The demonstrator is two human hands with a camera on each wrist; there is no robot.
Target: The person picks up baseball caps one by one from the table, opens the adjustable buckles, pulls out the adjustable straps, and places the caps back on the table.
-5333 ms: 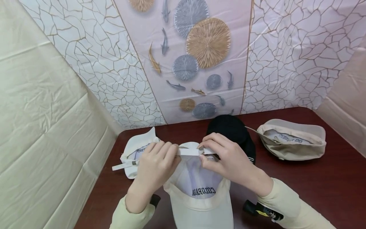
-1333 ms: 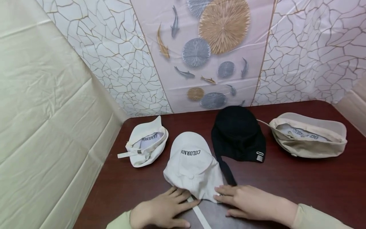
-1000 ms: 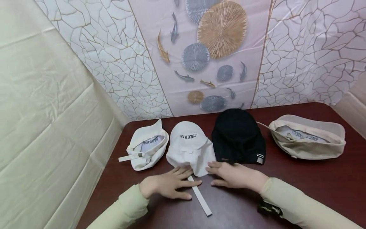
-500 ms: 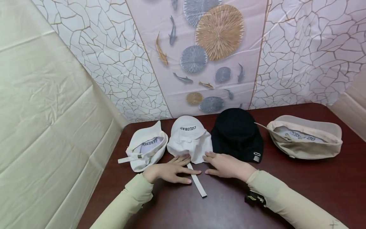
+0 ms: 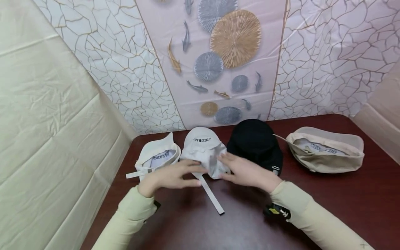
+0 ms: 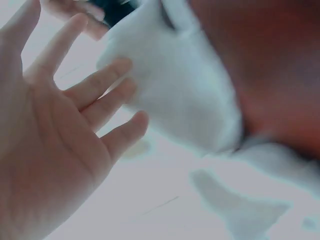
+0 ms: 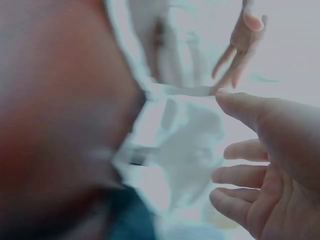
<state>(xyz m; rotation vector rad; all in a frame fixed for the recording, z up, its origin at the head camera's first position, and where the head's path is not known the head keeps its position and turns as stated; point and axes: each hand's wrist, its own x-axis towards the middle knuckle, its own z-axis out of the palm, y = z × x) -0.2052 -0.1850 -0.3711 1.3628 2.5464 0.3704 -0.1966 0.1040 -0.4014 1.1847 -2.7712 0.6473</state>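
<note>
A white baseball cap (image 5: 201, 152) with dark COLORAD lettering lies crown up in the middle of the row. Its loose strap (image 5: 210, 196) trails across the table toward the front. My left hand (image 5: 175, 173) is over the near left edge, fingers extended and holding nothing. On the near right side my right hand (image 5: 245, 172) has its straight fingertips close over the fabric. The left wrist view shows my spread left hand (image 6: 65, 130) beside the blurred cap (image 6: 175, 90). In the right wrist view, my right hand (image 7: 280, 165) has relaxed, parted fingers.
Another white cap (image 5: 159, 149) lies upturned at left, partly behind my left hand. A black hat (image 5: 253, 139) with a metal buckle stands just right of the middle cap. Farther right sits an upturned beige cap (image 5: 325, 152). All rest on a dark red table (image 5: 243, 222).
Earlier, both hands held the white cap upturned by its strap. Later it lay crown up and flat hands slid it back between its neighbours. Now the hands rise off it, the left drawing leftward.
</note>
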